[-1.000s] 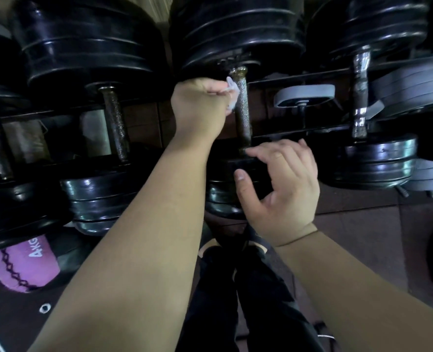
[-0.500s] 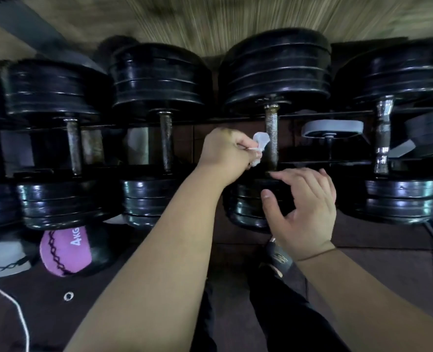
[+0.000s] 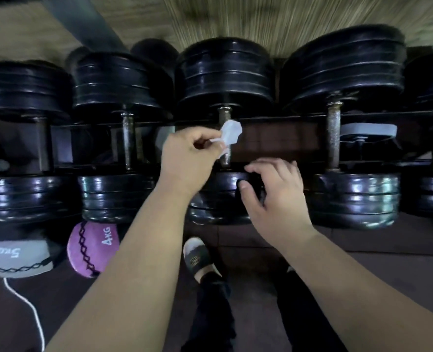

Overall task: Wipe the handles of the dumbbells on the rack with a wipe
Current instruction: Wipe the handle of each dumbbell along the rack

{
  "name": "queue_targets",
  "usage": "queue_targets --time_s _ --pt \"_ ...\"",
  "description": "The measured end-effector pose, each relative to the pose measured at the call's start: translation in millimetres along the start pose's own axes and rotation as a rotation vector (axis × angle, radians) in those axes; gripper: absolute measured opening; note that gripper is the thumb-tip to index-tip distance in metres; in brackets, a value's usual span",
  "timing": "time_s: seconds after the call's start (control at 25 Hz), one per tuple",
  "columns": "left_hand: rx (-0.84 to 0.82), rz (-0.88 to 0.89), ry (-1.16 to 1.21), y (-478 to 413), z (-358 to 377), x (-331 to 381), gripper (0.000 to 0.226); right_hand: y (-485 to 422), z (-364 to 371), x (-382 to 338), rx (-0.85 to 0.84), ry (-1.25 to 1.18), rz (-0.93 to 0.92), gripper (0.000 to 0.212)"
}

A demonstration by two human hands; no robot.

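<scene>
Left hand pinches a small crumpled white wipe between thumb and fingertips, holding it against the metal handle of a black dumbbell near the middle of the rack. The wipe sits on the upper half of the handle, and bare metal shows above and below it. Right hand is just beside it, lower and to the right, with fingers loosely bent and nothing in its grasp. It hangs over the near weight plates of the same dumbbell (whether the thumb touches them cannot be told). More dumbbells lie in a row on either side, each with its handle pointing away from the person. A purple ball marked 4KG and a grey ball marked 5KG lie on the floor below the rack at left, with a white cord trailing nearby. One shoe shows between the forearms.
</scene>
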State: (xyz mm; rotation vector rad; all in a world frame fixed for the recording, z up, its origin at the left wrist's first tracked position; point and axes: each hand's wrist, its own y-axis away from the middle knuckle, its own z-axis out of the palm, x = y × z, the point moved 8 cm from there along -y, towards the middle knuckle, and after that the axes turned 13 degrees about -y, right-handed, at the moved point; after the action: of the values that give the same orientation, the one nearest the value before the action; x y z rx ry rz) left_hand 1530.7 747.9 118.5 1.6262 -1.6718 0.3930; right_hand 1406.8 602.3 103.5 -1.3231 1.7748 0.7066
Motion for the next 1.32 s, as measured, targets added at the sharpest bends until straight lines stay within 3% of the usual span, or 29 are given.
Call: queue_targets --time_s 0.2,0.32,0.44,0.52,0.68,0.84,0.96,1.04,1.12,1.32 --pt "-0.13 -0.147 -0.01 -34.4 -7.7 -48.9 0.034 -4.7 35.2 -4.6 0.054 -0.046 0.101 0.039" --pt "-0.249 -0.047 -0.185 -56.6 -7.0 -52.5 0.04 -6.3 41.0 -7.1 0.147 0.014 0.117 0.037" --pt "-0.308 0.096 -0.34 -69.6 -7.2 -49.3 0.027 -2.1 40.0 -6.4 0.195 0.041 0.089 0.036" --pt "-0.269 0.107 -0.217 -74.2 -4.1 -47.3 0.023 -1.0 38.8 -7.6 0.211 0.04 0.075 0.036" --pt "-0.132 -0.097 0.174 -76.1 16.8 -57.4 0.031 0.2 40.0 -7.7 0.231 0.033 0.098 0.036" --pt "-0.121 -0.284 0.456 -72.7 30.9 -68.1 0.014 1.6 41.4 -9.0 0.248 0.032 0.083 0.036" --pt "-0.23 -0.211 0.384 -70.8 36.3 -61.4 0.028 0.6 40.9 -8.0 0.263 0.019 0.087 0.036" --pt "-0.276 -0.133 0.294 -71.7 39.0 -60.1 0.023 1.8 40.2 -8.2 0.279 0.017 0.076 0.035" --pt "-0.298 -0.078 0.156 -73.9 41.2 -63.6 0.038 1.7 39.9 -8.5 0.288 0.016 0.064 0.035" --pt "-0.143 0.028 0.134 -78.9 33.3 -44.7 0.029 1.7 38.8 -7.0 0.305 0.011 0.046 0.032"
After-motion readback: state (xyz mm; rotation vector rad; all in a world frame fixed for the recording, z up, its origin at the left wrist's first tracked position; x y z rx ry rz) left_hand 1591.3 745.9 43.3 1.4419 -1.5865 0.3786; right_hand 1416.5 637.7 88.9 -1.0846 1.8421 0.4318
